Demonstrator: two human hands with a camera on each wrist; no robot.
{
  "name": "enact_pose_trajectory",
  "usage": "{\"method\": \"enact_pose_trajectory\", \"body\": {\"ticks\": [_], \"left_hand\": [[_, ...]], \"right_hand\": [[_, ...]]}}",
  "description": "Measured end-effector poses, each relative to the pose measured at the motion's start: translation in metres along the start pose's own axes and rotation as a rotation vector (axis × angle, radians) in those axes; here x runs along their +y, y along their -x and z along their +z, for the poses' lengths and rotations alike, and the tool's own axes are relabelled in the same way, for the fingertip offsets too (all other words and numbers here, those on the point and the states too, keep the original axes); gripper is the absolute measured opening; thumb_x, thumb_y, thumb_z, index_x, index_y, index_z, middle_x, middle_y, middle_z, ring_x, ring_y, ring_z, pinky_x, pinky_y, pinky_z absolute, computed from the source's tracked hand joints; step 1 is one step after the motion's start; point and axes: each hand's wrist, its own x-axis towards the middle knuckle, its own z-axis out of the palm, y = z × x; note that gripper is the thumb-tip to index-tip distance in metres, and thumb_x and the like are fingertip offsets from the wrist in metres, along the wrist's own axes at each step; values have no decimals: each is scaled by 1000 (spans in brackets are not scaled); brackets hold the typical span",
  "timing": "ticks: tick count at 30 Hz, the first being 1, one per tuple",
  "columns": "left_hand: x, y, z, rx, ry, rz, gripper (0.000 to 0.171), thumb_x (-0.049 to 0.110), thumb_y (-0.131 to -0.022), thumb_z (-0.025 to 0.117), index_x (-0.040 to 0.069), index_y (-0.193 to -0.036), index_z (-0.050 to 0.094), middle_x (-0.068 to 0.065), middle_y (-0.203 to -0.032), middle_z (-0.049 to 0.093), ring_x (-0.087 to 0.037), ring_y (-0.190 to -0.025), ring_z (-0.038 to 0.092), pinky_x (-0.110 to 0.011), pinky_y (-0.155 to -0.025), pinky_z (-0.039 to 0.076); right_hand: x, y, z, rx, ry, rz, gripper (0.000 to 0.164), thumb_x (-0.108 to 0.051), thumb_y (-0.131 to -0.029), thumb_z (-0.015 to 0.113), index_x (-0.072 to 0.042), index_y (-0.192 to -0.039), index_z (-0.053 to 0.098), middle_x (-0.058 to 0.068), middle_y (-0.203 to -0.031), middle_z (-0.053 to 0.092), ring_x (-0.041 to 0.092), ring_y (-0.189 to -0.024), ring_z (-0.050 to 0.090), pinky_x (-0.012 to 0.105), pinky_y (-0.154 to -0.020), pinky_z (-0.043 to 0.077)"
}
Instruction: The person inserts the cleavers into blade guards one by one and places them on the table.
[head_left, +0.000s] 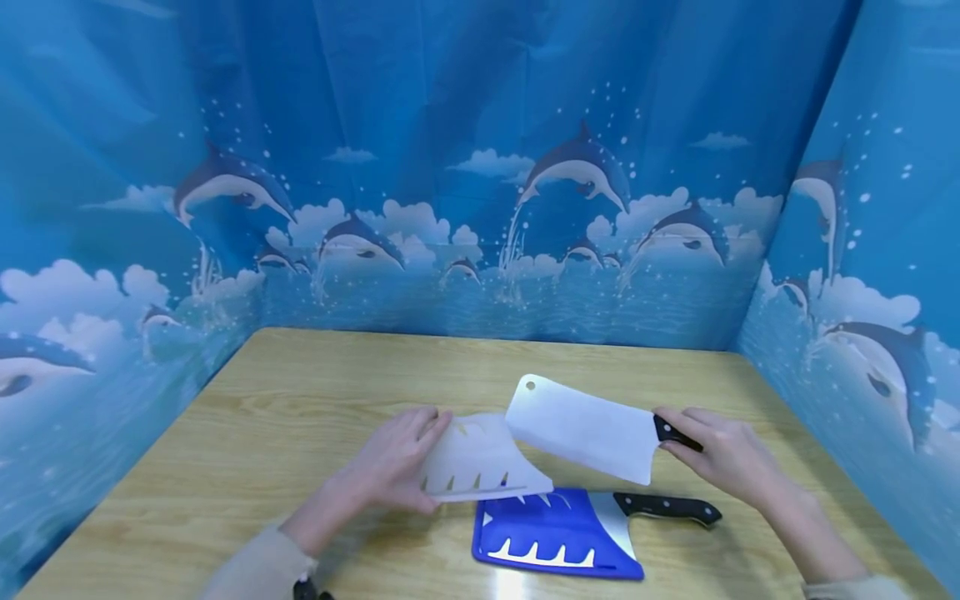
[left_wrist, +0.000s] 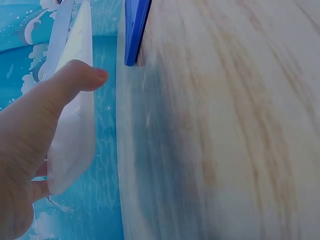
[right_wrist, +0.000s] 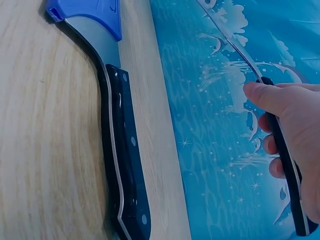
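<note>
My left hand (head_left: 397, 458) grips a white plastic blade sheath (head_left: 480, 462) by its left end, thumb on one face in the left wrist view. The sheath has a row of notched slots along its lower side and is held up off the table. In my right hand (head_left: 716, 446) is a cleaver, its black handle (right_wrist: 287, 170) wrapped by the fingers. Its bare broad blade (head_left: 585, 425), with a hole at the far corner, points left, and its tip overlaps the sheath's upper right edge in the head view.
A second cleaver with a black handle (head_left: 667, 506) lies on the wooden table (head_left: 300, 392) in front of me, its blade mostly inside a blue sheath (head_left: 555, 533). Blue dolphin-print curtains (head_left: 450, 167) enclose the table's back and sides.
</note>
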Motion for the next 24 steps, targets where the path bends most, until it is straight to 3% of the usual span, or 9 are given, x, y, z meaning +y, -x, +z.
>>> {"method": "enact_pose_trajectory", "body": {"ticks": [10,17,24], "left_hand": [[-1,3,-4,-62,56,-34,109,55,-50,78,-4,-134,41,-22,-121,50,-31,-107,51,-43,-91,45],[-7,5,-10,-76,47,28,111,57,-49,79,-4,-134,42,-22,-122,50,-32,-110,51,-43,-94,44],[-11,8,-18,-74,65,47,109,53,-46,81,0,-133,44,-20,-122,50,-31,-109,51,-44,-91,46]], "right_hand": [[-2,5,-4,-56,-54,-56,50,-47,-95,39,-7,-101,69,-4,-73,61,-3,-51,46,12,-40,33],[-8,7,-7,-55,-126,-86,47,-44,-95,42,-6,-102,69,-3,-75,62,-6,-50,44,9,-40,32],[-13,4,-8,-63,-183,-136,44,-40,-95,44,-4,-103,68,-3,-77,62,-6,-52,45,8,-43,35]]}}
